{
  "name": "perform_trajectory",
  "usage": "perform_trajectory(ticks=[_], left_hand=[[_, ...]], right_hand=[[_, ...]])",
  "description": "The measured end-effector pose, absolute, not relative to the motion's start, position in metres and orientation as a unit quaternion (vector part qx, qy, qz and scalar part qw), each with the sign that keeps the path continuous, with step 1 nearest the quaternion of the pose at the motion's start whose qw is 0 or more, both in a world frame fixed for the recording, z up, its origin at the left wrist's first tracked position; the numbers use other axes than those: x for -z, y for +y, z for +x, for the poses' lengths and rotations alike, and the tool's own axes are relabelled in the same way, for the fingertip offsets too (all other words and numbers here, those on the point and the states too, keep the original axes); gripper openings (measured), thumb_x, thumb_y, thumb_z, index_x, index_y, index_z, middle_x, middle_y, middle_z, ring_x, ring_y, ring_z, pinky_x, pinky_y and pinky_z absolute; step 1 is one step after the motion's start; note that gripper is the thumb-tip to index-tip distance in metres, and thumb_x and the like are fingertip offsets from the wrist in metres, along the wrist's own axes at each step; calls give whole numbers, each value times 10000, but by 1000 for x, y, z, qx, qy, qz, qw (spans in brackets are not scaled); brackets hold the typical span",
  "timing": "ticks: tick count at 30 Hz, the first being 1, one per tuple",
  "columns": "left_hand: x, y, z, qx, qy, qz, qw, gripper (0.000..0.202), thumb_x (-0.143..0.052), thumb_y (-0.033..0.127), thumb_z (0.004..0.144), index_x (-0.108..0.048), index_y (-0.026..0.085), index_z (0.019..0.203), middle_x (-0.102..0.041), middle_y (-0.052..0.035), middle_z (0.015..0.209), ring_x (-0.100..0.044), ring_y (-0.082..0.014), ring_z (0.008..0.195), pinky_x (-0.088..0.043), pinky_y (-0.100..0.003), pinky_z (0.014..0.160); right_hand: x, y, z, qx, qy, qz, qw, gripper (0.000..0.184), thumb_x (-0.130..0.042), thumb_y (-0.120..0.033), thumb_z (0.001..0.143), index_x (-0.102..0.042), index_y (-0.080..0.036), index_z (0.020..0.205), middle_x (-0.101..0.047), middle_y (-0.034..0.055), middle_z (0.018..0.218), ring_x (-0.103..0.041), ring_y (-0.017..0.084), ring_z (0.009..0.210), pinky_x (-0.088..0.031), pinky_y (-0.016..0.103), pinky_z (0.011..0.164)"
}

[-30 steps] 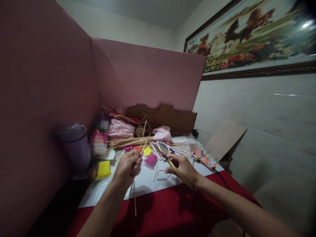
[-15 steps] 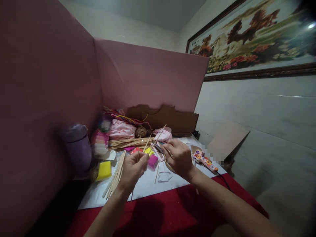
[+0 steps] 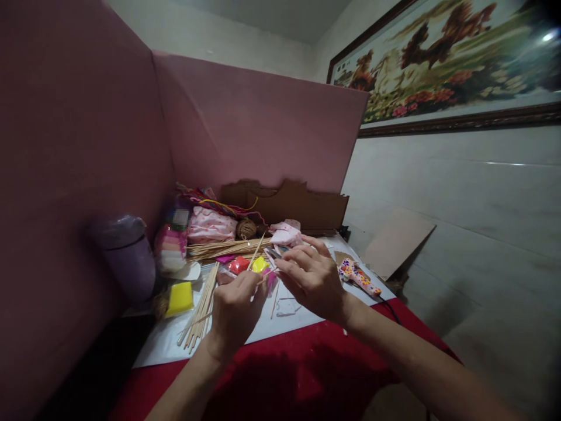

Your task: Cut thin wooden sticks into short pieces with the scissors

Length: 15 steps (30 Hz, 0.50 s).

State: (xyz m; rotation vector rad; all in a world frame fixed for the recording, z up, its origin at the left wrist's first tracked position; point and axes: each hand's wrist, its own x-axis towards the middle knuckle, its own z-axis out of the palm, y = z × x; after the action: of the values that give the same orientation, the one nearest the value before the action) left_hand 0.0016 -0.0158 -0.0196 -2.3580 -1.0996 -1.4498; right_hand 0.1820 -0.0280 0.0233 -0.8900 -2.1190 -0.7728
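Note:
My left hand [image 3: 239, 298] is closed around thin wooden sticks. One stick [image 3: 256, 252] rises from its fingers, and another end points down to the left over the table. My right hand [image 3: 313, 275] has come up close beside it, and its fingertips pinch at a stick [image 3: 270, 273] running between both hands. A grey metal tool [image 3: 275, 252], like scissors or pliers, shows just beyond the right fingers; whether that hand touches it I cannot tell. Below the hands, a small outlined shape [image 3: 288, 307] lies on the white sheet [image 3: 258, 333].
Loose sticks [image 3: 202, 310] and a yellow packet [image 3: 180, 299] lie left, by a purple lidded bin [image 3: 127, 260]. Behind are a stick bundle [image 3: 228, 250], twine ball [image 3: 246, 228], pink cloth [image 3: 213, 225] and cardboard [image 3: 302, 204]. A flowered glue gun [image 3: 359, 277] lies right.
My right hand has moved left toward my left hand, its fingers now reaching out to the stick. The long stick that pointed up right no longer shows there. The view has shifted slightly.

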Motion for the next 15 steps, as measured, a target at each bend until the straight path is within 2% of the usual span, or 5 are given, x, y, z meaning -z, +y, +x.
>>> perform_trajectory(ticks=[5,15], left_hand=[[21,-16,1,472,-365,-792,129,172,-516,218,824,-606,160,689,-601,-21,599,-542,-102,538,-356,-216,565],[18,-17,0,490,-340,-782,181,161,-564,216,802,-597,156,656,-558,15,542,-511,-84,487,-330,-211,505]], right_hand=[[-24,-25,182,313,-824,-329,338,166,-490,-237,886,-645,-175,884,-637,33,804,-528,153,795,-355,336,807],[-25,-26,182,336,-826,-312,329,171,-513,-231,877,-672,-178,844,-613,34,727,-488,140,701,-313,298,683]])
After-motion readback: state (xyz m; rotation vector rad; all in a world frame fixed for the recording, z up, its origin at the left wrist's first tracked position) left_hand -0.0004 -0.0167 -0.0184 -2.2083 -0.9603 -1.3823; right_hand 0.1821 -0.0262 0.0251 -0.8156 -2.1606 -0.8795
